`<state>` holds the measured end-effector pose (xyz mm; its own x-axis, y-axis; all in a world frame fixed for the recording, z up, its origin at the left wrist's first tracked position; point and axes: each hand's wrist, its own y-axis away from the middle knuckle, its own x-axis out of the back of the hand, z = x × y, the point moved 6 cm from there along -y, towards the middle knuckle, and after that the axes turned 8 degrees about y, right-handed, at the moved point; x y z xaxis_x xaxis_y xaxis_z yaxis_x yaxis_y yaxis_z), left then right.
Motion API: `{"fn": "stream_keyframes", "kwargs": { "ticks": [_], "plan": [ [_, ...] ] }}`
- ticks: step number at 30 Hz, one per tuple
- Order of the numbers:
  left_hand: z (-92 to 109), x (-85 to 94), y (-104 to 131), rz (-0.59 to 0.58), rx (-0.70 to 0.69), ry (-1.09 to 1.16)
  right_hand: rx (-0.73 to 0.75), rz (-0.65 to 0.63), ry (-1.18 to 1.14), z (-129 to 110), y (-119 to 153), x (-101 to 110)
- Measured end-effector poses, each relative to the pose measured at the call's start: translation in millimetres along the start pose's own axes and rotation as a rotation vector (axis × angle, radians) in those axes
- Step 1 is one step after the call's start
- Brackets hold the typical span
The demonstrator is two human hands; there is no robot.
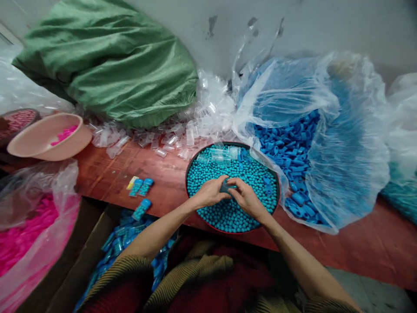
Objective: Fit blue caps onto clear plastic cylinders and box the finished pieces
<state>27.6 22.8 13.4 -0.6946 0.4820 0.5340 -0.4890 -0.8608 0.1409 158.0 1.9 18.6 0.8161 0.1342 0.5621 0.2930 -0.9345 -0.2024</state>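
nearest, below the bench's front edge, a box (94,230) holds small blue-capped tubes (158,261), and a clear bag (70,182) of bright pink pieces (29,230) stands to the left. the red bench (166,195) runs across the view; its bare stretches, left and right of the round tub (279,191), leave open room along the front edge. the tub, close to that edge, is full of turquoise beads (224,219), with some clear tubes (221,154) and blue caps (267,184) on top. over the beads, the left hand (210,192) and right hand (246,198) meet, thumbs and fingertips pinching a small bluish piece (224,186), blurred and partly hidden. three filled tubes (141,209) lie left of the tub, beside a yellow scrap (132,182). farther left, a pale pink bowl (42,145) holds a few pink bits (65,134). right of the tub, an open plastic bag (352,143) spills blue caps. behind, empty clear tubes (190,132) are heaped beside a green sack (120,65), against a stained grey wall (302,26).
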Motion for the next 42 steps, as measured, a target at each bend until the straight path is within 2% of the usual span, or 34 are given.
{"fn": "stream_keyframes", "kwargs": {
  "ticks": [2,4,9,12,15,22,28,31,34,37,39,42],
  "plan": [
    [-1,-4.9,1,-0.032,-0.003,-0.062,0.076,-0.071,0.084,-5,-4,-5],
    [-7,-6.8,4,0.023,0.024,-0.089,0.063,-0.121,0.213,-2,-17,-4],
    [-20,-6.7,7,0.175,-0.002,-0.059,-0.287,-0.009,0.704,22,-71,6],
    [-24,-4.9,4,0.197,0.002,0.047,-0.316,-0.022,0.802,29,-95,-8],
    [-28,0.3,1,0.235,0.056,0.131,-0.27,-0.051,0.798,38,-101,-15],
    [-31,3.9,-6,0.248,0.102,0.253,-0.354,-0.153,0.715,52,-87,3],
    [-35,4.0,-9,0.291,0.118,0.292,-0.256,-0.1,0.677,40,-105,-8],
    [-34,7.0,-7,0.304,0.123,0.328,-0.212,-0.053,0.611,41,-105,-5],
    [-25,14.1,-5,0.353,-0.005,0.369,-0.109,0.036,0.456,37,-91,7],
    [-16,17.6,-5,0.376,-0.117,0.394,-0.042,0.066,0.271,32,-69,10],
    [-15,14.6,-7,0.334,-0.134,0.404,-0.047,0.063,0.191,30,-54,5],
    [-16,4.8,-10,0.203,-0.107,0.381,-0.078,0.025,0.122,29,-37,-6]
  ]
}}
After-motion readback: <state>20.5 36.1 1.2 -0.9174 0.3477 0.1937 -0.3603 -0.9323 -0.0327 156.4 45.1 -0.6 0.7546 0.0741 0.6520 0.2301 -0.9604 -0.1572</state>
